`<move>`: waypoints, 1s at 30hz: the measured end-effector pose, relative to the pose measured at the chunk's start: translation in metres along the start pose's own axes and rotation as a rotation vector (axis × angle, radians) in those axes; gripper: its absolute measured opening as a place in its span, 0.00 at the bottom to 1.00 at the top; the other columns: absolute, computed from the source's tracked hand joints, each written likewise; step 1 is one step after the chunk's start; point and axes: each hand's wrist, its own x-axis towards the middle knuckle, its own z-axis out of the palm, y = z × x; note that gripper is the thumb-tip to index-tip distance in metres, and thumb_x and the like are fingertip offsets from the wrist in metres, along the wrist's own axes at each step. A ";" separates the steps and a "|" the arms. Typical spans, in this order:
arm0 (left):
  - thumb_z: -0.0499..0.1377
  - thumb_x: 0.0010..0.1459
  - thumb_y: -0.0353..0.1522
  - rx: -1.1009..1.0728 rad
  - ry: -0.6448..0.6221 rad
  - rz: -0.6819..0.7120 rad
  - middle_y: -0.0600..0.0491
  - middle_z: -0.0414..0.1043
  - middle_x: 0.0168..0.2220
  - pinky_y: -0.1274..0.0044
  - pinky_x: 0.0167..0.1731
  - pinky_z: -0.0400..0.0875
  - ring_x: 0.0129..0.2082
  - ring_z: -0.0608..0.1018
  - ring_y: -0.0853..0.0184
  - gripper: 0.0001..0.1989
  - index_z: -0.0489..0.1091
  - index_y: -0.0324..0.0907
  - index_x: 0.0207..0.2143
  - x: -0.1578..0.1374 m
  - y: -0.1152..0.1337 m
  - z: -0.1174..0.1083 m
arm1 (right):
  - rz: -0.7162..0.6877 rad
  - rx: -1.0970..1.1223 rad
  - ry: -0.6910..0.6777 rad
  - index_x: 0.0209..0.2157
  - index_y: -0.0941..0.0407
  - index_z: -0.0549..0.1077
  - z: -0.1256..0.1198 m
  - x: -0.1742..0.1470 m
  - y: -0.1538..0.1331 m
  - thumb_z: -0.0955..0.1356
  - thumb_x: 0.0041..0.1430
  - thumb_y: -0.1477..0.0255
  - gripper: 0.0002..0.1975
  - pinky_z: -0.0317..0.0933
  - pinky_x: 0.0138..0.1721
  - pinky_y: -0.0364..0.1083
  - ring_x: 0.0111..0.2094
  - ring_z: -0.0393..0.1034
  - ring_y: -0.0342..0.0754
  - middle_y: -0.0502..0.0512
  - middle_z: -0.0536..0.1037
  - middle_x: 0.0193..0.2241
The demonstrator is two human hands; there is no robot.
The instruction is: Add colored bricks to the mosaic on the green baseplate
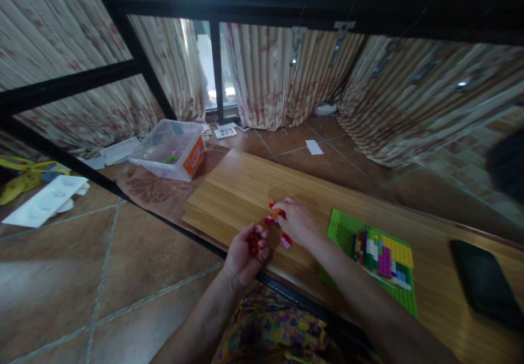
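Bricks (286,240), baseplate (339,225) on wooden board (241,186)

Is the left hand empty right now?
No, the left hand holds small red pieces in its cupped palm.

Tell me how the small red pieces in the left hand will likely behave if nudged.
The small red pieces are probably light, each looking tiny against the left hand. They seem loosely heaped in its curled grasp, so a nudge could spill some. That hand is at the wooden tabletop's near edge, so strays might fall off.
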 end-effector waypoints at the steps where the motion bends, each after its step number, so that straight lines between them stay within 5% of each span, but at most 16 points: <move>1: 0.52 0.59 0.31 0.001 -0.005 -0.006 0.54 0.65 0.25 0.86 0.17 0.61 0.18 0.63 0.78 0.08 0.65 0.37 0.28 0.000 0.000 0.000 | 0.002 -0.015 -0.005 0.38 0.55 0.78 0.002 -0.001 0.001 0.65 0.54 0.79 0.13 0.59 0.46 0.49 0.42 0.69 0.52 0.59 0.77 0.38; 11: 0.52 0.59 0.31 0.010 -0.017 -0.019 0.55 0.64 0.25 0.85 0.17 0.61 0.18 0.63 0.78 0.08 0.66 0.37 0.28 0.003 -0.001 -0.001 | -0.069 -0.120 -0.047 0.42 0.54 0.76 -0.002 -0.008 0.008 0.65 0.57 0.77 0.12 0.55 0.48 0.48 0.44 0.65 0.51 0.56 0.76 0.40; 20: 0.52 0.59 0.30 0.027 0.004 -0.006 0.54 0.65 0.24 0.85 0.16 0.61 0.18 0.64 0.78 0.08 0.66 0.37 0.29 0.002 -0.001 0.002 | -0.133 -0.159 -0.072 0.32 0.54 0.77 -0.006 0.002 0.007 0.64 0.61 0.73 0.09 0.54 0.44 0.46 0.38 0.66 0.48 0.53 0.75 0.32; 30: 0.51 0.60 0.30 0.055 0.019 -0.008 0.53 0.67 0.24 0.85 0.19 0.66 0.19 0.67 0.77 0.10 0.67 0.36 0.28 0.005 -0.002 0.008 | -0.133 -0.175 -0.050 0.37 0.53 0.75 -0.006 -0.002 0.006 0.64 0.61 0.74 0.08 0.53 0.45 0.46 0.39 0.65 0.48 0.54 0.75 0.34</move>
